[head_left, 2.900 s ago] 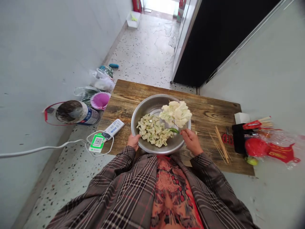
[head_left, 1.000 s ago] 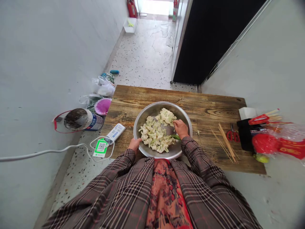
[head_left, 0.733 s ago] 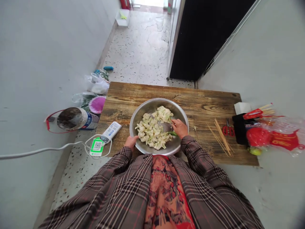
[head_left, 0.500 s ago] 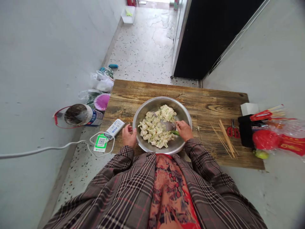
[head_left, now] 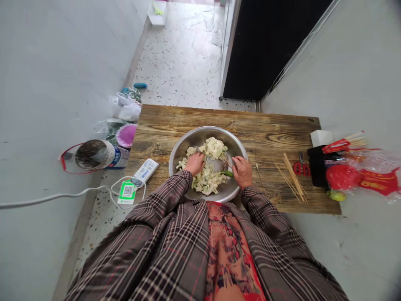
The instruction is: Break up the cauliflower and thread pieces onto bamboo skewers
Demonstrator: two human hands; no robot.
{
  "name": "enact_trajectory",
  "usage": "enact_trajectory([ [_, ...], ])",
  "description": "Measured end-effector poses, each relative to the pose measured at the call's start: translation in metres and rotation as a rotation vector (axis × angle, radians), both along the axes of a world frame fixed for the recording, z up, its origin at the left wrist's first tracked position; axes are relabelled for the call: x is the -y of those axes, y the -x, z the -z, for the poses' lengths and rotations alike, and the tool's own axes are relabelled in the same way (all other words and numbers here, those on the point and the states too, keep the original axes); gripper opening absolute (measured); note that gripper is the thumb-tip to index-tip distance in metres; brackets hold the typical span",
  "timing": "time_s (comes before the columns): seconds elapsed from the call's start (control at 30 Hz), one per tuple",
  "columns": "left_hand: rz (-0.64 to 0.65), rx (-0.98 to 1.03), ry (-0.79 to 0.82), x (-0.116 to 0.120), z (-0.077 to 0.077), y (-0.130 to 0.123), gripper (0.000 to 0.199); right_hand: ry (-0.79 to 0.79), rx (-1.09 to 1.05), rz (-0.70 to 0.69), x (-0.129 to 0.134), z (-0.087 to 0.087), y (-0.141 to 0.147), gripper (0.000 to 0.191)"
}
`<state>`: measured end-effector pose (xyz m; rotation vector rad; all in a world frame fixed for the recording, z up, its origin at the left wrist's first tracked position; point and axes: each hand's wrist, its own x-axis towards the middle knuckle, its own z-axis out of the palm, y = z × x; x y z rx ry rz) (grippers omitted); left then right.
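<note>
A wide metal bowl (head_left: pixel 177 146) holds many pale cauliflower florets (head_left: pixel 208 182). My left hand (head_left: pixel 194 163) is inside the bowl at its left, its fingers curled down onto a floret; the fingertips are partly hidden. Over the bowl's right side, my right hand (head_left: pixel 242 171) pinches a thin stick that looks like a bamboo skewer (head_left: pixel 228 161). A green pepper-like piece (head_left: pixel 227 173) lies in the bowl just left of the right hand.
The bowl stands on a wooden table (head_left: pixel 275 125). Loose bamboo skewers (head_left: pixel 294 177), red-handled scissors (head_left: pixel 301 168) and a black holder (head_left: pixel 318 167) lie to the right. A white power strip-like device (head_left: pixel 145 171) and a green QR card (head_left: pixel 127 191) are left, with a bucket (head_left: pixel 94 154) beyond.
My left hand has moved from outside the bowl's left rim into the bowl, onto the florets. My right hand stays near the right rim, slightly lower. The view has shifted a little.
</note>
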<state>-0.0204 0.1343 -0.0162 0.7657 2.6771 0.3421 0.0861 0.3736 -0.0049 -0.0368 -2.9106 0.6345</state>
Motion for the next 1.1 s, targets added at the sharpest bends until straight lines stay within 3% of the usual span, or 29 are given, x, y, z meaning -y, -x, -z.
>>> enact_trajectory([
  [0.2,0.053,0.086,0.1,0.002,-0.007,-0.007,0.047,-0.004,0.017,0.016,0.0,0.001,0.002,0.035],
  [0.33,0.17,0.18,0.057,0.008,-0.016,-0.019,0.037,0.006,0.008,-0.006,-0.001,0.002,0.002,0.034],
  [0.47,0.223,0.226,-0.012,0.007,-0.013,-0.029,0.039,0.027,-0.01,-0.019,-0.001,0.001,0.003,0.033],
  [0.57,0.189,0.227,-0.078,0.006,-0.004,-0.03,0.041,0.09,-0.034,-0.013,-0.001,-0.002,0.001,0.033],
  [0.7,-0.031,0.136,-0.235,0.012,0.002,-0.016,0.036,0.194,-0.101,0.033,-0.003,-0.009,-0.005,0.033],
  [0.8,-0.143,-0.006,-0.196,0.017,0.001,-0.001,0.037,0.245,-0.157,0.12,-0.012,-0.012,-0.012,0.032],
  [0.93,-0.073,-0.015,-0.063,0.018,0.002,0.012,0.044,0.298,-0.184,0.348,-0.045,-0.002,-0.024,0.031],
  [1.1,-0.008,0.087,0.044,0.02,0.009,0.013,0.045,0.304,-0.07,0.555,-0.094,0.028,-0.05,0.034],
])
